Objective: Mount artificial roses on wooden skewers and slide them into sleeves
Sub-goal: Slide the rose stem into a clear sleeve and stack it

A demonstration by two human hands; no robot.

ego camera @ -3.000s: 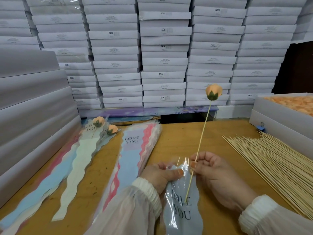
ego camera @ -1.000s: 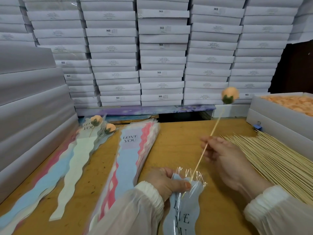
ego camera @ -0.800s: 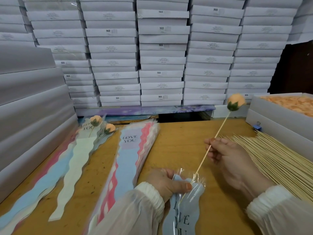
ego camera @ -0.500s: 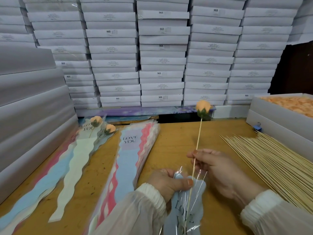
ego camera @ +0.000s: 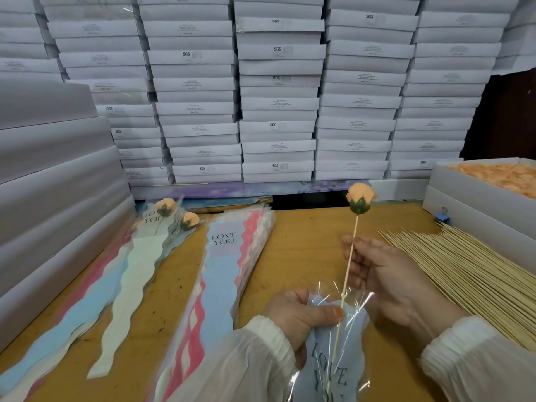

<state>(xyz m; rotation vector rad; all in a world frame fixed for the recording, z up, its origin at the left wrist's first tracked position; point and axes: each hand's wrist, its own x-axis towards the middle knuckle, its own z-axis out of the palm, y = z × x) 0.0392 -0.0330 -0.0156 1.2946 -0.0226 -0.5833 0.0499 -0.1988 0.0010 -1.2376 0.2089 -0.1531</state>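
A peach artificial rose (ego camera: pixel 359 198) with a green base tops a thin wooden skewer (ego camera: pixel 349 256). My right hand (ego camera: pixel 383 274) pinches the skewer below the flower. The skewer's lower part sits inside a clear sleeve (ego camera: pixel 339 352) with a grey-blue "LOVE YOU" insert, near the bottom centre. My left hand (ego camera: pixel 298 317) grips the sleeve's open top edge, thumb on the front. The skewer's tip shows through the film low in the sleeve.
A stack of empty sleeves (ego camera: pixel 226 271) lies at centre left. Two sleeved roses (ego camera: pixel 177 213) lie further left. Loose skewers (ego camera: pixel 470 274) fan out on the right below a white box of peach roses (ego camera: pixel 499 175). White cartons (ego camera: pixel 278 91) wall the back and left.
The rose had swung out to the right with the skewer tip at the sleeve mouth. It has come back upright and the skewer has slid down deep into the sleeve.
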